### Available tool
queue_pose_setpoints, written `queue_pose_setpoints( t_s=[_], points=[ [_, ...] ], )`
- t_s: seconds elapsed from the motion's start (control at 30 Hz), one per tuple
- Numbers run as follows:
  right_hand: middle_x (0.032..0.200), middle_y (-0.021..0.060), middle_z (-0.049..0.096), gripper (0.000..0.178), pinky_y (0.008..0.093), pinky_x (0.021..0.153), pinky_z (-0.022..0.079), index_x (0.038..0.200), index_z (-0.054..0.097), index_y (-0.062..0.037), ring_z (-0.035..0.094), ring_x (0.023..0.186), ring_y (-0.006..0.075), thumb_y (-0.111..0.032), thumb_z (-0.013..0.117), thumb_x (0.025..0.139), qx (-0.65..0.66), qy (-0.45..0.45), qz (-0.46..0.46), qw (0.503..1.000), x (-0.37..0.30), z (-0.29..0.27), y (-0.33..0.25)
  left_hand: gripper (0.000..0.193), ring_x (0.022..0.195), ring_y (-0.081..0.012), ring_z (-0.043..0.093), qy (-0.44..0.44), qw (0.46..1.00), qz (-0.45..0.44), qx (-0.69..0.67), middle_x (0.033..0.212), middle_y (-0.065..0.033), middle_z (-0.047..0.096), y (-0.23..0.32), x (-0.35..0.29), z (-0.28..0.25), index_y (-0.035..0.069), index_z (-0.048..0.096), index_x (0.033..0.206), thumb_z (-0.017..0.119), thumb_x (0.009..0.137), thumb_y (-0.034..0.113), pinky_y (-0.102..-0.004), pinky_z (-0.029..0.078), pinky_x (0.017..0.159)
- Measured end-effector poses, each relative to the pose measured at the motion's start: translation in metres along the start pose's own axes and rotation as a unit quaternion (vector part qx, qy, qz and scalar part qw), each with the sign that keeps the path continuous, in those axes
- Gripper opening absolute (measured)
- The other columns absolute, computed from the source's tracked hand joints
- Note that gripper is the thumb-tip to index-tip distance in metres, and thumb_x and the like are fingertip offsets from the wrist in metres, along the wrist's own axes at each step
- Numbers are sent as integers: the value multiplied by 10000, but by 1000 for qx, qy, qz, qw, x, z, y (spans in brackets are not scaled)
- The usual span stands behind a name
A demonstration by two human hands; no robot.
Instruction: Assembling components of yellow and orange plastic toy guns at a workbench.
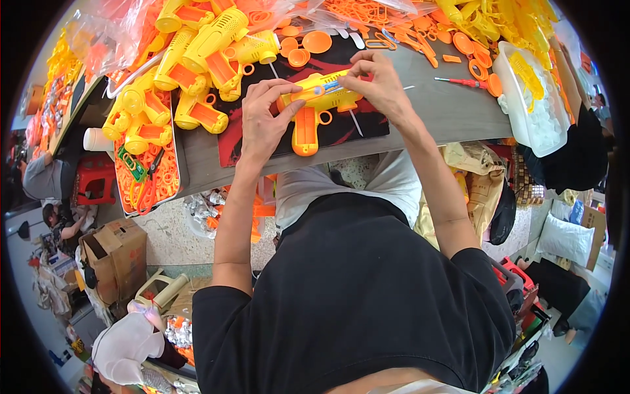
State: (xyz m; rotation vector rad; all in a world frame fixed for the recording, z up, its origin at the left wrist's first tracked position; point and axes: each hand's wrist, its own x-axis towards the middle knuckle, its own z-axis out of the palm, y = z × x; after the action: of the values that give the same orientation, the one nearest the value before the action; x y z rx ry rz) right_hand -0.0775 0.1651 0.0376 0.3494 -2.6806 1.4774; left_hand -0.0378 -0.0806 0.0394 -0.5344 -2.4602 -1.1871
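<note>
A yellow toy gun (305, 129) with orange parts lies on a black-and-red mat (374, 121), its grip toward me. My left hand (266, 115) holds its rear end, with the fingers over the top and the thumb against the near side. A slim blue-and-clear piece (326, 87) lies along the gun's upper side. Beside its right end, my right hand (377, 85) is closed in a pinch; whatever sits between those fingertips is hidden. A thin white stick (356, 123) pokes out on the near side of the barrel.
Several yellow gun bodies (213, 49) are heaped at the left, above a tray of orange parts (147, 180). Orange discs (317, 42) lie at the back. To the right are a red screwdriver (453, 81) and a white bin of clear pieces (548, 134). Another person (49, 174) sits far left.
</note>
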Motion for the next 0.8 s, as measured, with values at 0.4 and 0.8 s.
queue_pose_setpoints(
  t_s=[0.4, 0.8],
  points=[
    [1287, 85, 525, 214, 404, 1034, 367, 1036, 715, -119, 469, 1222, 287, -154, 745, 826, -55, -14, -193, 980, -5, 6, -26, 225, 1023, -201, 573, 1, 979, -129, -161, 1102, -59, 627, -2, -9, 9, 72, 713, 1008, 787, 799, 104, -333, 464, 911],
    [1416, 114, 493, 397, 426, 1075, 366, 1299, 620, -138, 481, 1290, 291, -91, 630, 904, -108, -163, -334, 922, 6, 6, -22, 243, 1090, -194, 575, -6, 962, -147, -228, 1095, -80, 632, -10, -11, 10, 55, 707, 1029, 789, 807, 111, -318, 481, 928]
  ],
)
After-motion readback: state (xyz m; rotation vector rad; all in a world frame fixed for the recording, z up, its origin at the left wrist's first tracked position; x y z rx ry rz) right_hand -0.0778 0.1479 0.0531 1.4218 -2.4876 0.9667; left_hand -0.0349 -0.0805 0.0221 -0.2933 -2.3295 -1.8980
